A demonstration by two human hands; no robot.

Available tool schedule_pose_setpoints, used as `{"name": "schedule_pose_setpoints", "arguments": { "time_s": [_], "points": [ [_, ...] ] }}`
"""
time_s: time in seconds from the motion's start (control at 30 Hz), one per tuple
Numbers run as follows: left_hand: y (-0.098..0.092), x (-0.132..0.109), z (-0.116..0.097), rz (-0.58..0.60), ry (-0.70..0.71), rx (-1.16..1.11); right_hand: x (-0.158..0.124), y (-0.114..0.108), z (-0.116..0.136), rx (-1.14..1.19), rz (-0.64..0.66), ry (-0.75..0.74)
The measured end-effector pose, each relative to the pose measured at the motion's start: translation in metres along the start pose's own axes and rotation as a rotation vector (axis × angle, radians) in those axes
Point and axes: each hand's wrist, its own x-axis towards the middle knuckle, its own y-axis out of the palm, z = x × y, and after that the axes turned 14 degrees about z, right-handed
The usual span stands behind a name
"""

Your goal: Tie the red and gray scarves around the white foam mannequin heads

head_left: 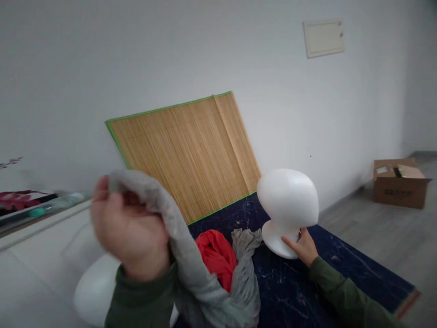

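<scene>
A plain white wall [170, 50] carries a small cream panel [323, 38] high up. A bamboo mat [191, 152] with green edging leans against it. The floor [375, 237] is grey wood-look boards, with an open cardboard box [399, 182] beside the wall.
</scene>
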Motion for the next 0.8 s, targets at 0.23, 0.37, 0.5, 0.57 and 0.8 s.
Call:
{"name": "schedule_pose_setpoints", "arguments": {
  "time_s": [0.23,0.37,0.5,0.57,0.8],
  "points": [
    [-0.01,-0.071,0.123,0.409,-0.64,0.35,-0.022,-0.004,0.008,-0.04,0.031,-0.009],
    [-0.05,-0.163,0.12,0.649,-0.794,0.348,-0.031,-0.004,0.011,-0.087,0.039,-0.027],
    [-0.074,-0.226,0.068,0.994,-0.788,0.318,-0.053,0.008,0.03,-0.126,0.009,-0.054],
    [-0.076,-0.243,0.04,1.105,-0.759,0.353,-0.073,0.021,0.05,-0.119,0.003,-0.088],
    [-0.088,-0.265,-0.016,0.855,-0.679,0.688,-0.163,0.069,0.14,-0.08,0.193,-0.532]
  ]
}}
